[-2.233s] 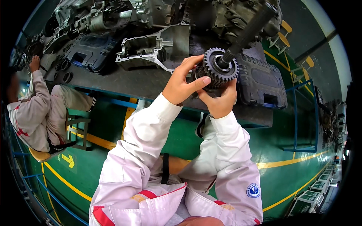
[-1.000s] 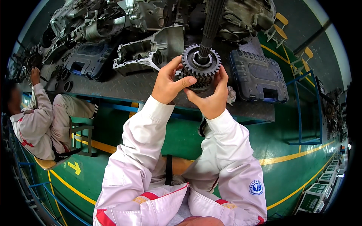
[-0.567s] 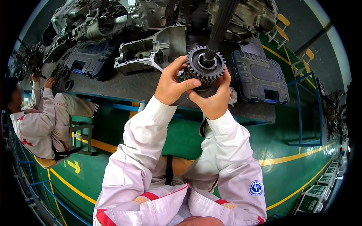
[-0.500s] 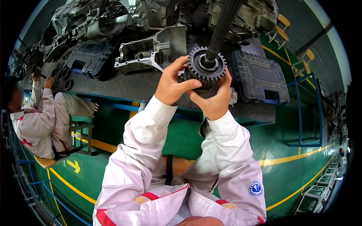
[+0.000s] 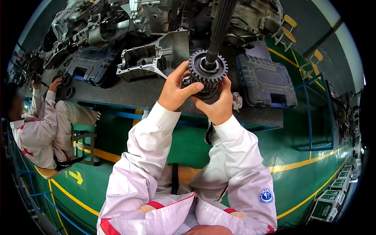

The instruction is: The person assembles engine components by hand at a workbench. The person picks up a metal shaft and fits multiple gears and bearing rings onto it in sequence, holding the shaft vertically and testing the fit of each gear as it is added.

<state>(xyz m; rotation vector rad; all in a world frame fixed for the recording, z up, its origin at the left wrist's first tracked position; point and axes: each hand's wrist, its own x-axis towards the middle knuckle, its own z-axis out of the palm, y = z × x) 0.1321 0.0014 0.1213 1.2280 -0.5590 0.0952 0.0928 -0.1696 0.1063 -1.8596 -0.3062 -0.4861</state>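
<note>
Above the near edge of the bench, a dark steel gear (image 5: pixel 197 65) sits around a long splined shaft (image 5: pixel 221 27), which rises away from me and leans slightly right. Below that gear, more toothed rings show between my hands. My left hand (image 5: pixel 174 89) grips the gear stack from the left, its thumb laid across the front. From the right, my right hand (image 5: pixel 219 105) closes around the lower part of the stack, with the thumb in front. The fingers behind the stack are partly hidden, and so is the shaft's lower end.
An open metal housing (image 5: pixel 137 62) lies behind my left hand. Dark plastic tool cases stand at right (image 5: pixel 266 82) and left (image 5: pixel 91 64) on the bench (image 5: pixel 117 96). Large gearbox castings (image 5: pixel 150 17) line the back. A seated co-worker (image 5: pixel 43 129) handles parts at far left.
The gear stack and both hands have shifted a little left, and the shaft stands slightly more upright. My grip looks the same. The whole view has also moved slightly.
</note>
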